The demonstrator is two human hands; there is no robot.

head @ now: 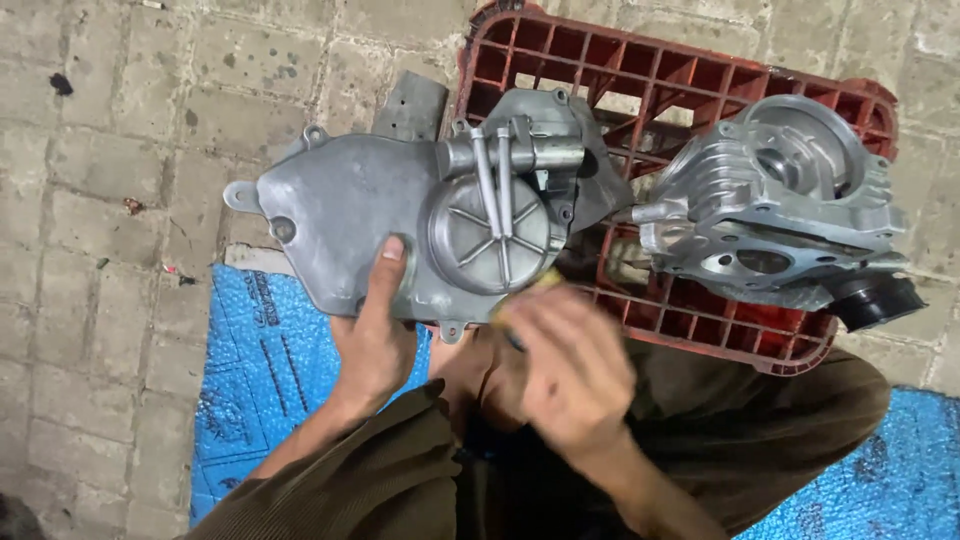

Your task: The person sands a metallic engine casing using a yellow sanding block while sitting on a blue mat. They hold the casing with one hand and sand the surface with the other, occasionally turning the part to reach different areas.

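Crate: red plastic lattice crate (700, 75) carried a finned silver cylinder head (775, 200).
Cover: grey cast-metal engine cover (350, 215), left hand (375, 335) grip pinching its edge.
Right hand (570, 370): blurred, grip unclear.
Floor: grey paving bricks (110, 200), blue mat (265, 370).

Right hand (570, 370) smeared by motion blur, fingers not separable; small yellowish thing (525, 297) at its tip too blurred to identify; grip impossible to judge. Lower edge of grey engine cover (350, 215) hidden behind left hand (375, 335) and right hand. Part of red crate (690, 75) masked by cover and cylinder head (775, 205). Blue mat (260, 370) cut off at bottom edge; legs likewise.
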